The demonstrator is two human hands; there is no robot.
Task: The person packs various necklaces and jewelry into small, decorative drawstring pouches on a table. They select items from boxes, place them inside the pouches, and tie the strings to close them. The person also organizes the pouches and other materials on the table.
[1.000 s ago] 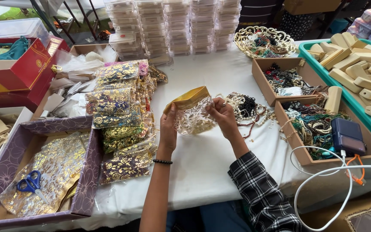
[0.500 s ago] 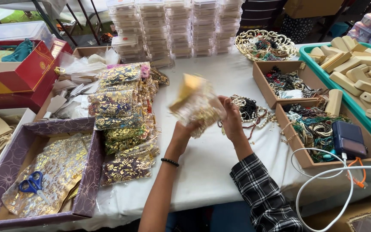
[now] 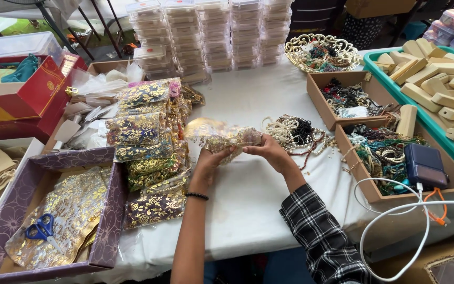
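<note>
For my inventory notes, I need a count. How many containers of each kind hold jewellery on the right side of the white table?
Open brown cardboard boxes with beads and necklaces: 2, far box and near box
Gold openwork basket: 1
Total: 3

A loose heap of necklaces lies on the cloth between them and the sheer gold pouch, which the left hand and right hand hold.

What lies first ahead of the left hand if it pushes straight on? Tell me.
The left hand points up the table, gripping the sheer gold-patterned pouch. Beyond that pouch, bare white tablecloth, then probably the stacked clear boxes; depth is uncertain.
</note>
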